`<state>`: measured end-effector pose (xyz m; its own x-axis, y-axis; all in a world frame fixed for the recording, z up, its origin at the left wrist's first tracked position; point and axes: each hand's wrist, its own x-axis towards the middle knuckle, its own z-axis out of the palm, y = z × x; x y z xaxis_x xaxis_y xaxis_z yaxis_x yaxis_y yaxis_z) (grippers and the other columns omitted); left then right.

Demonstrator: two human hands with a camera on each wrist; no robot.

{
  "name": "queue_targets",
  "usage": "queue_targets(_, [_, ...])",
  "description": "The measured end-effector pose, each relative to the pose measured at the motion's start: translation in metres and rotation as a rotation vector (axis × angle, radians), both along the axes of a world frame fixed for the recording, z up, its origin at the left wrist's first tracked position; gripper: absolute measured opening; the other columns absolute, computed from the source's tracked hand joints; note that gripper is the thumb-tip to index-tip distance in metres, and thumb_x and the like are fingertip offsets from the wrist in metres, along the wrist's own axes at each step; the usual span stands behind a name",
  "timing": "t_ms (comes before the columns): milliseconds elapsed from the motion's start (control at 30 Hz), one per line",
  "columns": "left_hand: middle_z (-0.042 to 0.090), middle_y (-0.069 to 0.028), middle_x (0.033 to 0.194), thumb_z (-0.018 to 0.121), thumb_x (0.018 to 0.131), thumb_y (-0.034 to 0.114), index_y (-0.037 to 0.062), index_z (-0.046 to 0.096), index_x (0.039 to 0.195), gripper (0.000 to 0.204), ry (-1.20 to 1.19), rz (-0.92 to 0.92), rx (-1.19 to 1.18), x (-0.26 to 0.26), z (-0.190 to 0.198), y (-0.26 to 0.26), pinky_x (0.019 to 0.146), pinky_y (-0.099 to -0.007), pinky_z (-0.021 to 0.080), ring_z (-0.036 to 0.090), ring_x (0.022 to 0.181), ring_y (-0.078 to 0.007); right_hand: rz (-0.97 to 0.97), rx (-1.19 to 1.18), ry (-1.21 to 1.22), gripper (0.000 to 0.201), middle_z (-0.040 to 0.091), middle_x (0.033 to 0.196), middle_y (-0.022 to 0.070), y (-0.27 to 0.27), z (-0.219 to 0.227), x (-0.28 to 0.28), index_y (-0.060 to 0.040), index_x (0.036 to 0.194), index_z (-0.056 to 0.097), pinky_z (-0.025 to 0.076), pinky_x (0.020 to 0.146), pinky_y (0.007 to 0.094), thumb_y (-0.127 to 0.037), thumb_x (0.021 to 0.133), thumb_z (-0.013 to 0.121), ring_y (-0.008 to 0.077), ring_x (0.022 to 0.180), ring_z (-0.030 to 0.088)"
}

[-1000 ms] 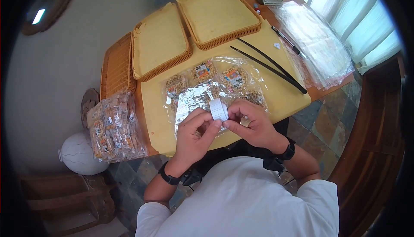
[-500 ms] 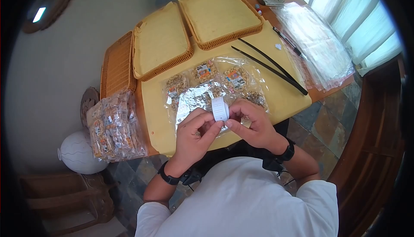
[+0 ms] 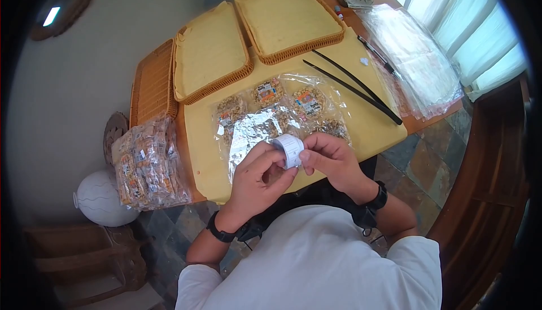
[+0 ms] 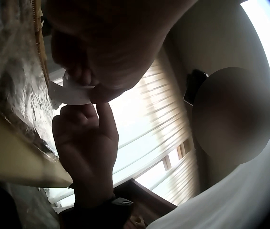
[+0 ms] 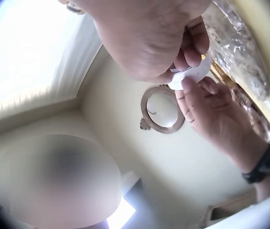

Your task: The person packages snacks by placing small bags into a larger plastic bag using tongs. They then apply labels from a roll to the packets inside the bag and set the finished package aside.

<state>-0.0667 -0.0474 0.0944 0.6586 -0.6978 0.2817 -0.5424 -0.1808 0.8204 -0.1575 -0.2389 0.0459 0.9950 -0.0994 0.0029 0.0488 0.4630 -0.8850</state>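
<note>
A white roll of printed labels [image 3: 291,147] is held up in front of the body, over the near edge of the table. My left hand [image 3: 257,177] holds it with thumb and fingers around its left side. On the other side, my right hand [image 3: 337,166] pinches the label strip between thumb and forefinger. Seen from the right wrist, the white strip [image 5: 196,76] curves between both hands' fingertips. Just beyond the hands lies a clear plastic bag [image 3: 248,132] with several round nut cakes [image 3: 266,92] in printed wrappers.
Paper-lined wicker trays [image 3: 212,56] stand at the back, with a bare wicker tray [image 3: 153,81] to the left. Bagged snacks [image 3: 149,169] are piled at the left corner. Black strips [image 3: 355,87], a pen [image 3: 375,53] and clear plastic bags [image 3: 415,56] lie on the right.
The roll has turned and tilted in my left hand, so its printed face now slants to the right. My right thumb has moved up onto the label strip.
</note>
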Motion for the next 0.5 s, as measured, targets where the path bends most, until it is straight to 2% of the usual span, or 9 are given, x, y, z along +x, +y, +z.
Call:
queue_targets(67, [0.061,-0.0021,0.093,0.084,0.090,0.001,-0.0007,0.072,0.099,0.015,0.002,-0.017,0.002,-0.002,0.002,0.001,0.061,-0.0247,0.043,0.056,0.069,-0.0086,0.089,0.199,0.076,0.011,0.068,0.100,-0.0014,-0.005,-0.001,0.001,-0.0032,0.107,0.070,0.051,0.074,0.0241,-0.013,0.107,0.074,0.0049,0.081,0.061])
queue_targets(200, [0.060,-0.0019,0.092,0.084,0.090,0.000,-0.0008,0.072,0.099,0.015,0.013,-0.012,0.005,-0.003,-0.001,0.003,0.060,-0.0239,0.043,0.056,0.069,-0.0073,0.092,0.157,0.076,0.013,0.068,0.100,-0.0023,-0.003,-0.004,0.001,-0.0028,0.108,0.070,0.051,0.073,0.0232,-0.014,0.106,0.075,0.0039,0.081,0.061])
queue_targets(267, [0.060,-0.0010,0.092,0.082,0.093,0.000,-0.0009,0.072,0.098,0.011,0.103,0.041,0.028,-0.004,-0.001,0.004,0.060,-0.0223,0.042,0.055,0.070,-0.0049,-0.173,-0.115,-0.014,0.012,0.069,0.099,0.0001,0.004,-0.005,0.002,-0.0043,0.109,0.071,0.052,0.070,0.0248,-0.013,0.104,0.077,0.0074,0.081,0.064])
queue_targets(300, [0.060,-0.0010,0.092,0.082,0.093,0.000,-0.0009,0.072,0.098,0.011,0.103,0.042,0.028,-0.004,-0.002,0.004,0.060,-0.0223,0.042,0.055,0.070,-0.0049,-0.173,-0.115,-0.014,0.012,0.069,0.099,0.0001,0.003,-0.001,0.003,-0.0043,0.109,0.071,0.052,0.070,0.0248,-0.013,0.104,0.077,0.0074,0.081,0.064])
queue_targets(367, [0.059,0.0006,0.092,0.079,0.095,-0.001,-0.0008,0.071,0.100,0.009,0.185,0.056,0.033,-0.001,-0.006,0.005,0.061,-0.0203,0.041,0.055,0.071,-0.0023,-0.421,-0.812,-0.340,0.019,0.069,0.099,0.0041,-0.001,0.010,0.003,-0.0067,0.112,0.075,0.055,0.068,0.0294,-0.011,0.096,0.082,0.0144,0.080,0.067])
queue_targets(400, [0.059,0.0006,0.092,0.079,0.095,-0.001,-0.0008,0.071,0.100,0.009,0.187,0.057,0.033,-0.001,-0.007,0.006,0.061,-0.0203,0.041,0.055,0.071,-0.0023,-0.420,-0.812,-0.339,0.019,0.069,0.099,0.0041,-0.001,0.010,0.003,-0.0067,0.112,0.075,0.055,0.068,0.0294,-0.011,0.096,0.082,0.0144,0.080,0.067])
queue_targets(467, [0.058,0.0022,0.093,0.077,0.096,-0.002,-0.0002,0.071,0.104,0.010,0.272,0.040,0.027,0.001,-0.009,0.007,0.062,-0.0192,0.041,0.054,0.073,-0.0011,-0.426,-1.131,-0.575,0.029,0.069,0.101,0.0070,0.001,0.010,0.004,-0.0093,0.116,0.078,0.057,0.068,0.0338,-0.009,0.088,0.086,0.0216,0.083,0.070])
queue_targets(500, [0.058,0.0022,0.093,0.077,0.096,-0.002,-0.0002,0.071,0.104,0.010,0.273,0.039,0.027,0.001,-0.010,0.008,0.062,-0.0192,0.041,0.054,0.073,-0.0011,-0.427,-1.131,-0.574,0.029,0.069,0.101,0.0070,0.002,0.008,0.004,-0.0093,0.116,0.078,0.057,0.068,0.0338,-0.009,0.088,0.086,0.0216,0.083,0.070])
